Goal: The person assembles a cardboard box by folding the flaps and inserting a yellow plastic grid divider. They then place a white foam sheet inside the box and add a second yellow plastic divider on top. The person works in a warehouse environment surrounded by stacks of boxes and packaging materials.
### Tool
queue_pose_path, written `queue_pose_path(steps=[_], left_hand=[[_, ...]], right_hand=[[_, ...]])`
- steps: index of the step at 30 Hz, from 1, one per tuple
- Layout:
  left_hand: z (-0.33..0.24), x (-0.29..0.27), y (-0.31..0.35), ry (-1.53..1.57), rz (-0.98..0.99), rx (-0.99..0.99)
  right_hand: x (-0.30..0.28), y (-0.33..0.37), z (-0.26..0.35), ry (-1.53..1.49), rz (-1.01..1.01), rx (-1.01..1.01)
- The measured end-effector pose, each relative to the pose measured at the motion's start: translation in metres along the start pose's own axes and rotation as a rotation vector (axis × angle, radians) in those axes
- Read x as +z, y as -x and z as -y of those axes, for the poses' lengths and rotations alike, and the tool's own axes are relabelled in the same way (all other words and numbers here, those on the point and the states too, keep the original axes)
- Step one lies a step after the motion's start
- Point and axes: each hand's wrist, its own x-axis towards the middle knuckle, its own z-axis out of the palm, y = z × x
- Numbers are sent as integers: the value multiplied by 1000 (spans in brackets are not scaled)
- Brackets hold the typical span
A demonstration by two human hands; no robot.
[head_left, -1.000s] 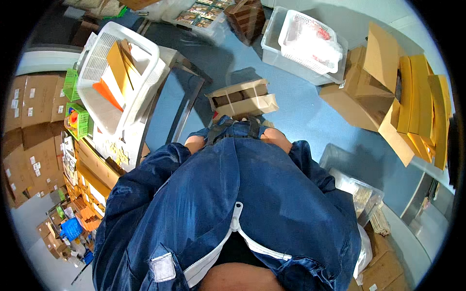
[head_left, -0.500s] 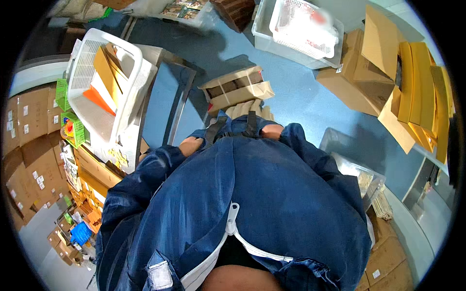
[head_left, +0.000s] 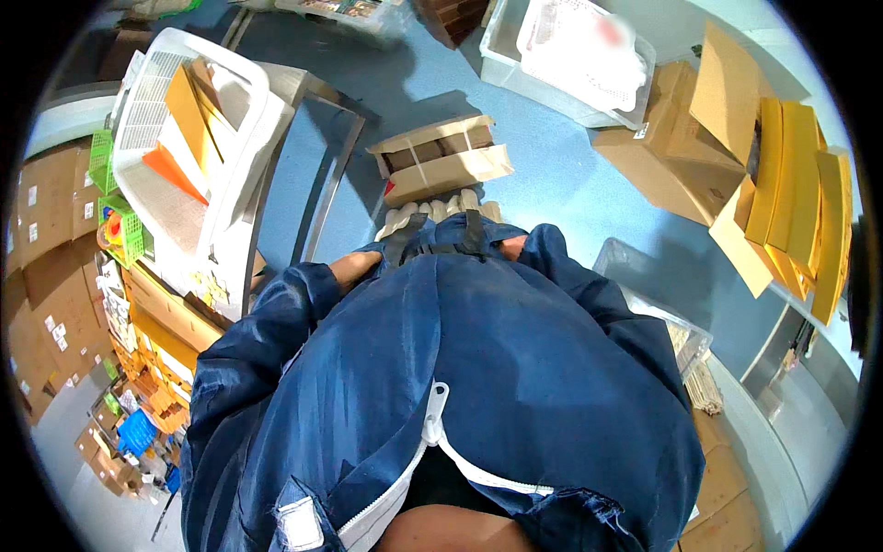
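Note:
My left hand [head_left: 354, 268] shows only at the wrist, below the dark blue sleeve. Its fingers are hidden by the front of my jacket. Of my right hand [head_left: 513, 247], just a small patch of skin shows past the cuff, with the fingers out of sight too. Between the two wrists runs a black strap [head_left: 445, 249] with a buckle. Just beyond it lies a row of cream, rounded, roll-like pieces [head_left: 441, 206]; whether my hands touch them I cannot tell. An open paper package [head_left: 460, 173] with brown blocks inside sits on the blue floor past them.
On the left, a white basket [head_left: 241, 175] with orange and yellow sheets rests on a metal-framed table [head_left: 328, 189]. Clear tubs [head_left: 561, 90] stand far right of centre. An open carton [head_left: 662, 147] holds yellow padded pieces [head_left: 798, 175]. Nearer right is a clear bin [head_left: 685, 345].
The surroundings have shifted slightly left and up in the view. Less of my right wrist shows. The left wrist stays much the same.

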Motion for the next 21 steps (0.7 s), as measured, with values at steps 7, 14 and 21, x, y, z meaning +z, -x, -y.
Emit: queue_pose_path(steps=[7, 14, 21], left_hand=[[33, 26, 9, -306, -539, 72], [75, 27, -28, 57, 25, -41], [17, 16, -1, 804, 24, -403]], right_hand=[[11, -7, -1, -30, -104, -155], [19, -4, -21, -78, 130, 146], [42, 1, -48, -28, 88, 367]])
